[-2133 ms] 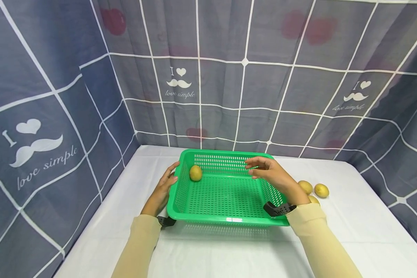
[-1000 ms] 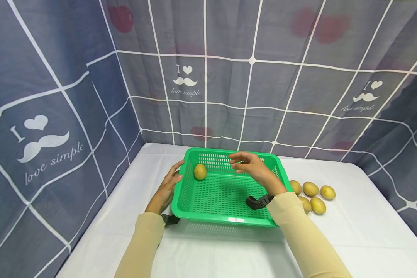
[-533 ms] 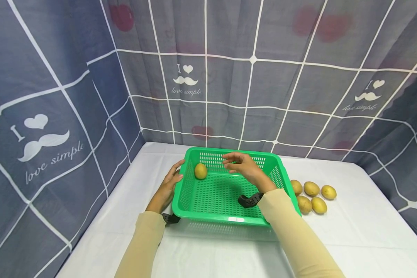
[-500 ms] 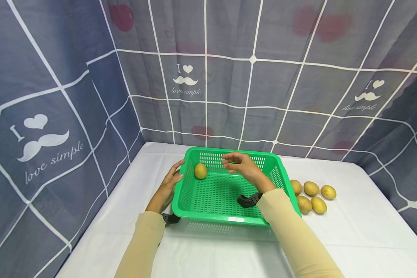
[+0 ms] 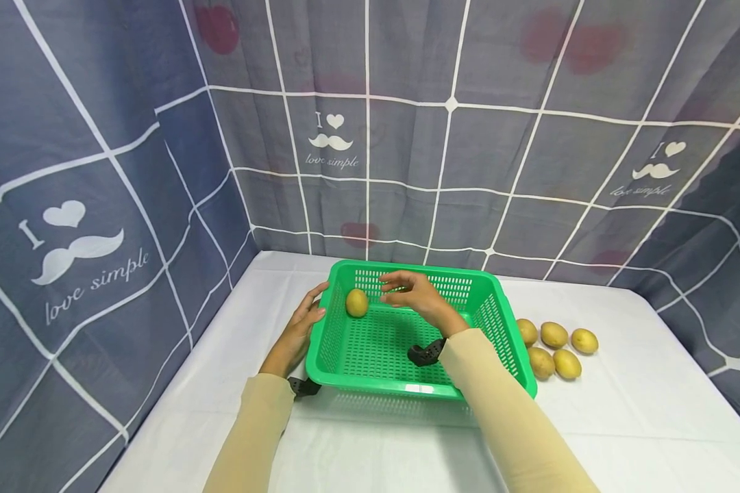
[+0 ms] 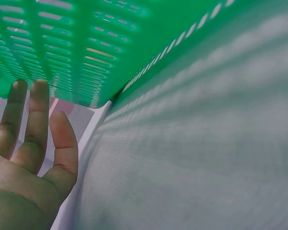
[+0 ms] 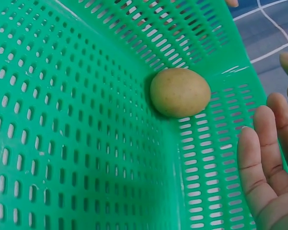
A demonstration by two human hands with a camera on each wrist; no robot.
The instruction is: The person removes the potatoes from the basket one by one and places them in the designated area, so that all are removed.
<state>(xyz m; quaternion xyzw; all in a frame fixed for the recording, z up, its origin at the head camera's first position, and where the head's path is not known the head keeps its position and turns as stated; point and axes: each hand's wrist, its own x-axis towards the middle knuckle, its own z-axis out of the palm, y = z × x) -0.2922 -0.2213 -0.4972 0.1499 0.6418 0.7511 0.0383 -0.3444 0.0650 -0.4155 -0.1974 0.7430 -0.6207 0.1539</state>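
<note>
My left hand (image 5: pixel 296 335) rests against the left side of a green plastic basket (image 5: pixel 419 390), fingertips and thumb at its rim. In the left wrist view, the fingers (image 6: pixel 37 120) are fairly straight and their tips meet the perforated outer wall. Over the basket's interior hovers my right hand (image 5: pixel 416 296), fingers loosely bent around nothing. It is just right of a lone potato (image 5: pixel 357 302), which lies in the back left corner. The right wrist view shows that potato (image 7: pixel 180 92) whole, against the basket wall, apart from the right fingers (image 7: pixel 252 158).
Several more potatoes (image 5: pixel 553 335) lie on the white tablecloth (image 5: pixel 641 404) just right of the basket. A grey checked curtain (image 5: pixel 407 150) stands behind the table, and a blue checked one (image 5: pixel 99 205) runs along the left.
My right hand has moved left across the basket, from its right side towards the potato inside. The potatoes on the right have come into fuller view. My left hand stays at the rim.
</note>
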